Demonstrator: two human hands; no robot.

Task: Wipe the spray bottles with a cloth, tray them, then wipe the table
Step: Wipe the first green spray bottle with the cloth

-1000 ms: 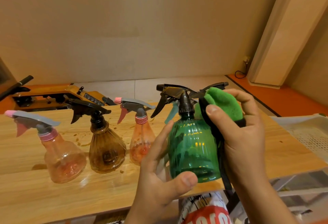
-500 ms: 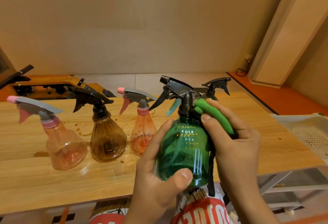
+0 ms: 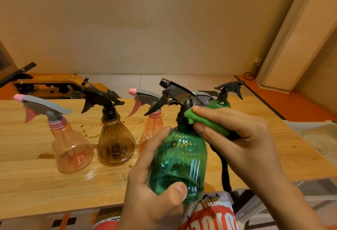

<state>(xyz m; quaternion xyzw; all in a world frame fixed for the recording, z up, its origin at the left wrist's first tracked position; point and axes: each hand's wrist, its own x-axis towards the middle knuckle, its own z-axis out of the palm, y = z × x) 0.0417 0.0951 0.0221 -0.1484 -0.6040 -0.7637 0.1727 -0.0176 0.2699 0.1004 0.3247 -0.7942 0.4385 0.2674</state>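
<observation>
Left hand [image 3: 151, 189] wraps fingers and thumb round the green spray bottle [image 3: 180, 160], holding it up at the near edge of the wooden table [image 3: 36, 184]. Right hand [image 3: 242, 138] pinches a folded green cloth [image 3: 206, 123] against its black neck. Behind stand a pink bottle [image 3: 73, 149], a brown bottle [image 3: 115, 144], an orange bottle [image 3: 151, 131] and a second green bottle [image 3: 219, 104], with a white tray [image 3: 321, 138] off right.

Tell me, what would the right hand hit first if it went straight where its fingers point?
Almost at once, the black neck of the green bottle in the left hand: the right hand points its green cloth straight at it.
</observation>
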